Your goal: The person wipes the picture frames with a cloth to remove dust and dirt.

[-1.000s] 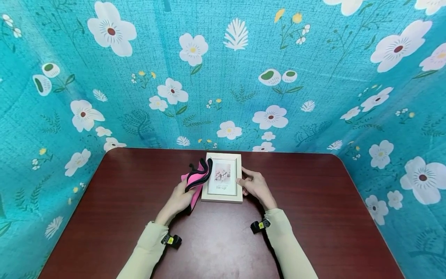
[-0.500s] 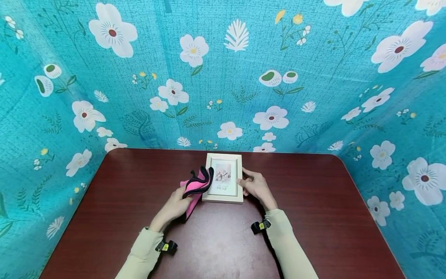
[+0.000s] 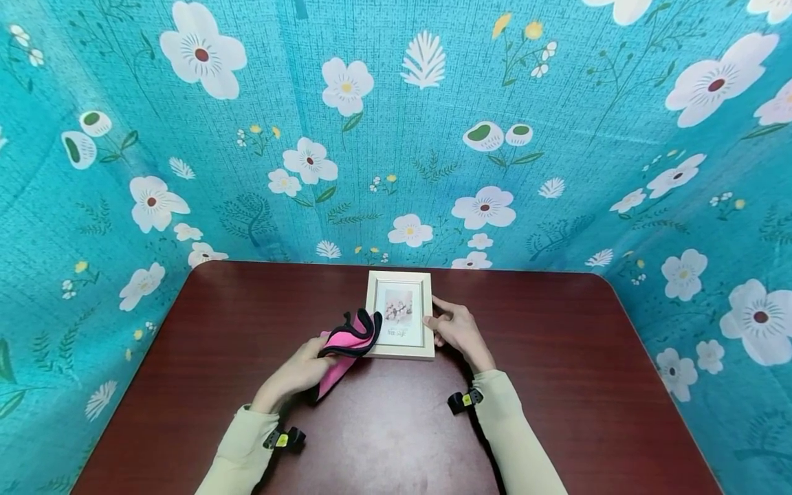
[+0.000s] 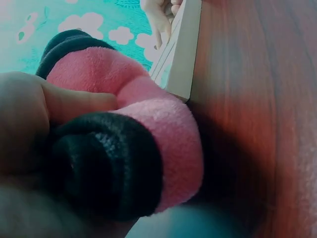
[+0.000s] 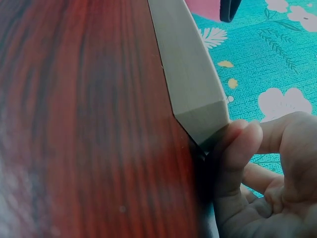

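A bright blue-green cloth (image 3: 396, 20) goes across the back and down both sides. It has big white flowers (image 3: 348, 86), little yellow blooms (image 3: 533, 29) and thin green leaves (image 3: 353, 122) all over it. The wooden table (image 3: 532, 330) is dark reddish brown, with streaky lines and round back corners. A pale, shiny spot of light (image 3: 392, 433) glows near its front middle.

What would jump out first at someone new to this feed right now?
Probably the turquoise floral backdrop behind the dark red table. Next, the bright pink, black-edged cloth in the left hand, covering the pale picture frame's lower-left part in the head view. The right hand holds the frame's right edge.
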{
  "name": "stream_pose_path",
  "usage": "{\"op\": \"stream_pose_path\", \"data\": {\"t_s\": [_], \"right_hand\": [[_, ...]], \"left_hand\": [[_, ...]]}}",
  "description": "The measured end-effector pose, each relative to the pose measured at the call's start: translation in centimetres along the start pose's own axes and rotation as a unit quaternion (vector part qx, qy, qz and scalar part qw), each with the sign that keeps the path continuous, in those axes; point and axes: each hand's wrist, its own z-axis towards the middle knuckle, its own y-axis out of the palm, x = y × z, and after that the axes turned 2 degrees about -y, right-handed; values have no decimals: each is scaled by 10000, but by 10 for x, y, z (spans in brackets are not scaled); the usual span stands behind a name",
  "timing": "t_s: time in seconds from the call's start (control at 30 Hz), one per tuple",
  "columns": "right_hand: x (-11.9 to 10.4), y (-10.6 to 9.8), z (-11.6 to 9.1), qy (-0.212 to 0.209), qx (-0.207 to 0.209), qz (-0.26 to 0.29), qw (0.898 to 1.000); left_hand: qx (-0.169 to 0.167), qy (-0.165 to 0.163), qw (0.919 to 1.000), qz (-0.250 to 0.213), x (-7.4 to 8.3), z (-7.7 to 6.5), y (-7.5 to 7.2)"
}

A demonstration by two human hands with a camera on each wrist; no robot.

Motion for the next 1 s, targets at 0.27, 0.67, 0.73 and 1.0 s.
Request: {"op": "stream_pose_path", "data": {"t_s": [0.27, 0.67, 0.73, 1.0], "right_hand": [[0, -1, 2, -51, 45, 46, 10000], [1, 0, 3, -107, 33, -80, 9999], [1, -1, 3, -109, 11, -94, 9999], [1, -1, 1, -76, -35, -64, 9999]], "left_hand": [[-435, 44, 9989, 156, 8, -14, -8], [-1074, 105, 9942, -17, 14, -15, -44], [-797, 151, 9965, -217, 18, -12, -52], [1043, 162, 9866, -1245, 32, 27, -57]]}}
